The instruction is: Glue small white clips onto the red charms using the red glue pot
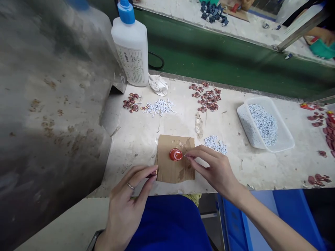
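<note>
Head view: round red dish (176,154) is resting on cardboard (167,170), near front edge of worktop (227,125). Right hand (220,170), nearer, is pinching tiny pale piece (184,156) just beside dish's right rim; piece's tip is pointing leftward, toward dish. Left hand (128,198) is pinching small brown piece (155,172) at cardboard's left edge, dish lying farther forward and right; brown piece's long axis is hiding between fingertips.
</note>
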`<state>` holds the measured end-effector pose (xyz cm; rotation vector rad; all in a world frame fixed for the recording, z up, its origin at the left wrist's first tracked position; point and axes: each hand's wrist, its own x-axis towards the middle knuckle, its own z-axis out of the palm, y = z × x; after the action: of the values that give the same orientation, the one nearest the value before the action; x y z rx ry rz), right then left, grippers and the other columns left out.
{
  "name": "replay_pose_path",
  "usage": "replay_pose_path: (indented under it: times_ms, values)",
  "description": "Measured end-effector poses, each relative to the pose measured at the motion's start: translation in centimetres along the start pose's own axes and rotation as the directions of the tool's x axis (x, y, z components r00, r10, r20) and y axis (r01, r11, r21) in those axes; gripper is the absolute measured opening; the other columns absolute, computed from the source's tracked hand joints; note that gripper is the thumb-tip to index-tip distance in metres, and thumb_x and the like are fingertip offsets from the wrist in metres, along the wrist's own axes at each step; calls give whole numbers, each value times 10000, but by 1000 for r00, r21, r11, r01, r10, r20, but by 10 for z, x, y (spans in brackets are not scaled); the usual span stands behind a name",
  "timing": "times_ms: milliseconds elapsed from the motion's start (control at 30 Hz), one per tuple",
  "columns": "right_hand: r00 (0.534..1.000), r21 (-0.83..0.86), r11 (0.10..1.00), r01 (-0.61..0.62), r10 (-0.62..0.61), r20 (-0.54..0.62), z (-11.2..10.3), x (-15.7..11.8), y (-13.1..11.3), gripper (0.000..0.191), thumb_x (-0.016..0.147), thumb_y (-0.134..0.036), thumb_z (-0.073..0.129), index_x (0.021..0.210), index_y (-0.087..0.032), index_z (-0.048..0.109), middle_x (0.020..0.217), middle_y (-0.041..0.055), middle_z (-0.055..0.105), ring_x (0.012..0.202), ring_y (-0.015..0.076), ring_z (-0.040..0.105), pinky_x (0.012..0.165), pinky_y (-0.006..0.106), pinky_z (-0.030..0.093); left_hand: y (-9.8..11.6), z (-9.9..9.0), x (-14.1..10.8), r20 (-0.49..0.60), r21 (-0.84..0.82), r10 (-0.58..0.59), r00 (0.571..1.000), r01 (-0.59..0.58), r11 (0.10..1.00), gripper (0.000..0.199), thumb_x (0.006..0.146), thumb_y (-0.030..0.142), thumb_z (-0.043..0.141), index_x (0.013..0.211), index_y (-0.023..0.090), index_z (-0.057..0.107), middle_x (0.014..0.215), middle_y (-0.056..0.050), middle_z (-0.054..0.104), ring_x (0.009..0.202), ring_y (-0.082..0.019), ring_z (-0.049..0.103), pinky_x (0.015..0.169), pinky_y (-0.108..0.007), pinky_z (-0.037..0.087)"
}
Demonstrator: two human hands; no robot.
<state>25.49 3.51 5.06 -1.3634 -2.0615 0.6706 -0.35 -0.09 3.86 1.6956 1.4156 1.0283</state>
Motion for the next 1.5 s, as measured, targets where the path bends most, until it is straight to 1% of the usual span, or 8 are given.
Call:
replay_pose_path:
  times_ms: [133,367,667,900,1067,1200,1333,1500]
  values:
    - [999,-6,1000,30,-30,17,3,2,0,163,1033,-117,577,1107,-206,693,1019,57,738,875,170,705,749,296,592,-2,2,-3,-28,-44,-91,995,90,995,212,967,206,646,1167,277,636,1036,64,729,883,-36,731,875,-74,575]
    - [999,2,999,34,-34,24,1,3,-2,177,1024,-100,587,1105,-213,696,1052,60,738,904,173,708,766,311,605,-1,-2,2,50,-19,15,999,-14,1000,268,967,145,621,1137,334,707,1126,62,697,1064,-42,675,996,-101,520]
    - [999,-9,999,33,-34,-7,5,1,-1,166,1003,-76,623,1093,-192,700,1007,49,733,866,150,693,746,279,592,1,-3,1,118,-14,50,992,-49,999,343,941,178,677,1249,326,653,1112,55,669,932,-7,677,912,-40,527]
    - [999,-15,999,41,-41,-14,5,-1,1,186,1020,-99,599,1132,-204,703,1062,67,728,920,176,703,769,314,603,2,3,7,57,-10,98,994,-98,995,285,938,158,676,1164,324,726,1066,15,631,942,-41,672,815,-81,575]
    - [999,-17,999,35,-35,-25,7,0,1,189,1026,-118,588,1131,-220,707,1041,65,728,898,183,706,746,318,609,6,5,7,12,-20,36,999,-36,999,217,883,222,762,1062,337,721,1016,95,743,905,-50,726,888,-103,577]
    - [999,-12,1000,22,-22,-38,8,1,-2,185,1024,-122,583,1110,-226,710,1004,59,730,865,185,701,714,324,602,8,8,7,-6,-35,-37,999,37,999,180,883,254,767,1026,354,724,988,137,766,879,-40,748,840,-66,578]
    - [995,110,993,-31,41,-93,5,3,-12,187,992,-94,612,1053,-234,720,968,41,740,859,184,704,711,322,589,13,12,10,-24,-75,-66,998,64,995,213,878,245,773,1043,367,718,963,167,766,849,-29,752,854,-58,579]
    - [980,373,921,-110,163,-114,0,1,-37,200,941,-87,683,1019,-260,746,947,16,761,888,191,716,762,339,598,24,14,14,-47,-165,-4,999,-4,986,242,864,207,780,1039,365,727,1000,142,765,888,-41,745,879,-110,608]
